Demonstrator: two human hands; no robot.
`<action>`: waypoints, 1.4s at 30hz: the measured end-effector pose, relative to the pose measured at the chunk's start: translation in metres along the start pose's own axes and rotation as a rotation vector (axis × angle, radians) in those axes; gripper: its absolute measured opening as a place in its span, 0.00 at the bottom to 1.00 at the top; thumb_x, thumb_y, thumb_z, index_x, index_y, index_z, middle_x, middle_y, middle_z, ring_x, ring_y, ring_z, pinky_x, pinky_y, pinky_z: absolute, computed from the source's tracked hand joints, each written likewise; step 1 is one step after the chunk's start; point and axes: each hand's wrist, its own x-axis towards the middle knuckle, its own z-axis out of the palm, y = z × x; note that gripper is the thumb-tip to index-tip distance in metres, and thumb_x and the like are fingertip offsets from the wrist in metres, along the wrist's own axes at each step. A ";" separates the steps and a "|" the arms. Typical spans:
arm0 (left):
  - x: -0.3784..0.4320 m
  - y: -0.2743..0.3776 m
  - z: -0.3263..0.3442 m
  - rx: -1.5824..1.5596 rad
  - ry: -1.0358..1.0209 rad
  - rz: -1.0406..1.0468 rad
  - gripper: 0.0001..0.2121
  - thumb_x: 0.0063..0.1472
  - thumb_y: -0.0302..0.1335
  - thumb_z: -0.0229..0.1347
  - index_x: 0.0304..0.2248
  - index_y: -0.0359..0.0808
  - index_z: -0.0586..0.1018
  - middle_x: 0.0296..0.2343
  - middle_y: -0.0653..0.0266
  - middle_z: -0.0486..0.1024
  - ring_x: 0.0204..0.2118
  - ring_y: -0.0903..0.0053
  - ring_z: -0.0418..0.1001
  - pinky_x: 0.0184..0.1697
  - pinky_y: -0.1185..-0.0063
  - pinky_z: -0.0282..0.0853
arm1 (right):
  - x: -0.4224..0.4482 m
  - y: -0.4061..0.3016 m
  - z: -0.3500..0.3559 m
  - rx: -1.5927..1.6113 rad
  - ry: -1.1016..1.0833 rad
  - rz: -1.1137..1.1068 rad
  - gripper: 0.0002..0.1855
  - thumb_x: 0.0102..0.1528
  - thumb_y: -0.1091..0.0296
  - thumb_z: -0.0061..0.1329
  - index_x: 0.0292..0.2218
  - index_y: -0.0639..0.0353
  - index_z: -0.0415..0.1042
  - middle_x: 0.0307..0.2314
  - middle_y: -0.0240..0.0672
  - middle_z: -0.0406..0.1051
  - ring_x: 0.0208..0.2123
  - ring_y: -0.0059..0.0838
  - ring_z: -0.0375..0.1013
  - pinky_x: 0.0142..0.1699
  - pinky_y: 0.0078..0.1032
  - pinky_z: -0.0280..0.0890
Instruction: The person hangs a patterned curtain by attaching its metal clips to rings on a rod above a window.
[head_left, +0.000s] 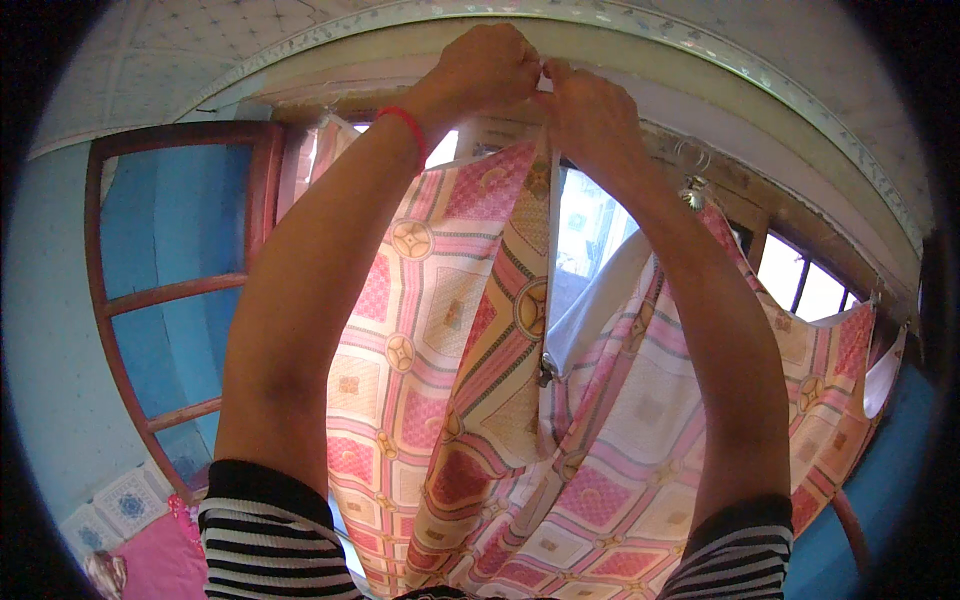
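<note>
Both my hands are raised to the top of a window, with their fingertips almost meeting. My left hand (491, 64) is curled, its fingers bent; whatever it may pinch is hidden. My right hand (592, 105) closes its thumb and fingers at the raised upper edge of a patterned curtain (420, 322). From there the pink and cream cloth falls in a steep peak between my forearms. A metal curtain clip (547, 370) hangs lower on the fold edge. To the right, curtain rings (691, 156) with a clip (694, 193) hold up another part of the cloth.
An open wooden window shutter (184, 292) with blue panes stands at the left. Daylight comes through the barred window (799, 277) at right. Above runs a curved-looking ceiling trim (600, 28). Pink fabric (161, 562) lies at lower left, by tiles (131, 504).
</note>
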 end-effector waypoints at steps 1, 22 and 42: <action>0.000 0.000 -0.001 0.011 -0.033 -0.038 0.08 0.47 0.30 0.48 0.21 0.36 0.77 0.19 0.56 0.72 0.23 0.66 0.71 0.28 0.73 0.66 | 0.000 -0.001 0.000 -0.002 -0.011 0.023 0.13 0.45 0.64 0.49 0.30 0.65 0.66 0.20 0.46 0.68 0.24 0.45 0.70 0.28 0.36 0.64; -0.006 0.016 0.000 0.201 -0.072 -0.067 0.06 0.44 0.28 0.49 0.19 0.37 0.76 0.19 0.57 0.72 0.22 0.61 0.70 0.27 0.69 0.66 | -0.002 -0.001 0.000 -0.042 -0.012 0.048 0.11 0.40 0.72 0.50 0.28 0.64 0.66 0.21 0.46 0.68 0.25 0.45 0.70 0.29 0.36 0.65; -0.030 0.006 -0.006 -0.649 -0.196 -0.331 0.06 0.55 0.27 0.48 0.30 0.40 0.77 0.18 0.76 0.70 0.15 0.92 0.59 0.13 0.90 0.51 | -0.002 0.006 -0.007 0.075 -0.023 -0.040 0.10 0.47 0.66 0.46 0.28 0.63 0.62 0.20 0.46 0.69 0.26 0.44 0.70 0.30 0.37 0.64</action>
